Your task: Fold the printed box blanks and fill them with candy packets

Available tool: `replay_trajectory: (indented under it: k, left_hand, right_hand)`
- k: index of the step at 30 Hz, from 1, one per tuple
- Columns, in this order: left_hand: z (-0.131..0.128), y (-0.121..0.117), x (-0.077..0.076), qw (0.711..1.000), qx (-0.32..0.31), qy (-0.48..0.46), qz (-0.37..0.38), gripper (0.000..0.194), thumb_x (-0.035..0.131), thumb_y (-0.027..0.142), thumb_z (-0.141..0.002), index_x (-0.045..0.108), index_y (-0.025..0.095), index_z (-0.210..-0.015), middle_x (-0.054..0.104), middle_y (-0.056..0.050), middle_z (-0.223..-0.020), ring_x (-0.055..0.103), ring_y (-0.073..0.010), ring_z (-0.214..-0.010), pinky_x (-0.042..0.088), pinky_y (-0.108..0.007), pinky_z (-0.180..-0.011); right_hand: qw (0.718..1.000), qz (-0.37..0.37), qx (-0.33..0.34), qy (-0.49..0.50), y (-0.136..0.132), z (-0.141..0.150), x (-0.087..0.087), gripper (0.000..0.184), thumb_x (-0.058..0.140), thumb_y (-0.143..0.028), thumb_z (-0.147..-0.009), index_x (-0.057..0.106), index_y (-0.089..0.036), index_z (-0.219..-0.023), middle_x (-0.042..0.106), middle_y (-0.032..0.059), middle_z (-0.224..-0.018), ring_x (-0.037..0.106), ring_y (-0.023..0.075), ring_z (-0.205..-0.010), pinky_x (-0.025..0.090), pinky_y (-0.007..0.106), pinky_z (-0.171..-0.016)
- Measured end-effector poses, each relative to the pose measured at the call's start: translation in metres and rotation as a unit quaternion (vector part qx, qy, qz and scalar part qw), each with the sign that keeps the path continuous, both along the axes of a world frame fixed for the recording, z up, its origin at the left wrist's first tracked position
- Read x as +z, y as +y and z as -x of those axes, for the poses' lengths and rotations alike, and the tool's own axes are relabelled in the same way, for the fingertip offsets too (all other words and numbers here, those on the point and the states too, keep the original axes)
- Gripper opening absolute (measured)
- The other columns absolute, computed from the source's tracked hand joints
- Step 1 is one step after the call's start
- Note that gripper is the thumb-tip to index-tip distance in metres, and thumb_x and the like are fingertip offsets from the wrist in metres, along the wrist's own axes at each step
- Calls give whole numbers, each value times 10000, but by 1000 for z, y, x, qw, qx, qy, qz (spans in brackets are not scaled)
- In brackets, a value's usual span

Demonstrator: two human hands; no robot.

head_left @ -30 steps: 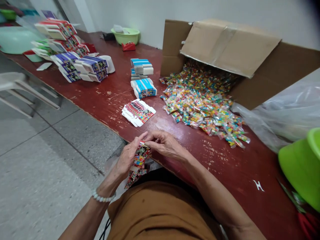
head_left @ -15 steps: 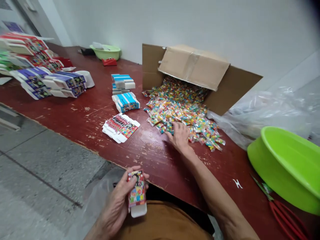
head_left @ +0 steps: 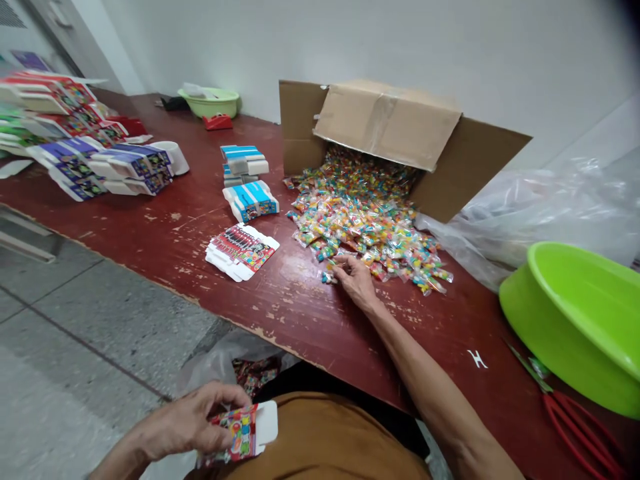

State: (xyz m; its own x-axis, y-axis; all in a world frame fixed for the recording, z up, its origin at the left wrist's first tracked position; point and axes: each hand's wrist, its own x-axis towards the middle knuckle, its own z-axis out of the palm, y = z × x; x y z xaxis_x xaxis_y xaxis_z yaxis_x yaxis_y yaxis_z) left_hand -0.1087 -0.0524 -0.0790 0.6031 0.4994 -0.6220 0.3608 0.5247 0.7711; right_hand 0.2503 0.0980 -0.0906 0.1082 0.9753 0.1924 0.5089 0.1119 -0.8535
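My left hand [head_left: 200, 420] grips a small printed candy box [head_left: 243, 432] in front of my body, its white end flap [head_left: 267, 421] standing open to the right. Over the table, my right hand [head_left: 355, 281] pinches a small clear candy packet [head_left: 328, 273] with colourful pieces inside. That hand is at the front edge of a large heap of similar packets [head_left: 360, 220], which spills from a cardboard box [head_left: 385, 127] lying on its side. Left of the heap is a fanned stack of flattened red cartons [head_left: 243, 252].
Bundles of blue cartons [head_left: 250, 200] lie behind the flat stack, with purple bundles [head_left: 133, 163] and red bundles [head_left: 55, 93] farther left. At right are a green basin [head_left: 575, 327], red-handled scissors [head_left: 575, 427] and clear plastic sheeting [head_left: 560, 213]. A bag of printed pieces [head_left: 256, 375] sits below the table edge.
My right hand has closed on a candy packet and drawn it slightly toward me from the heap. My left hand has moved down and left, turning the box so its flap points right.
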Motion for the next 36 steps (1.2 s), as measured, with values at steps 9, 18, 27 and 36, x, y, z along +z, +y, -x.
replay_trajectory:
  k: [9,18,27,36]
  left_hand:
    - [-70,9,35,971,212,-101,-35,406,746,344,-757,562,226,-1099,720,-26,-847,659,-147,-586,471,-227,-549]
    - [-96,14,52,958,227,-24,-172,315,636,221,-745,614,236,-1058,677,17,-794,578,-149,-603,478,-240,-544]
    - [-99,14,53,895,421,-142,-29,481,644,622,-843,716,161,-960,763,-87,-733,636,-190,-498,477,-280,-475]
    - [-106,16,45,901,389,-157,-114,348,748,445,-769,711,160,-966,704,-24,-649,620,-172,-503,495,-253,-458]
  right_hand:
    - [945,108,243,193,-50,26,51,373,685,-395,-867,664,-188,-1177,686,20,-907,581,122,-705,464,249,-636]
    - [917,19,399,-6,-81,69,71,58,660,-221,-906,691,-183,-938,654,28,-884,588,142,-785,458,287,-739]
    - [907,166,215,321,-68,69,60,385,815,-335,-728,631,-199,-1037,631,-9,-846,577,124,-728,477,263,-683]
    - [878,273,248,306,-90,96,62,461,883,-332,-675,666,-189,-1056,632,-11,-787,556,115,-652,456,240,-586]
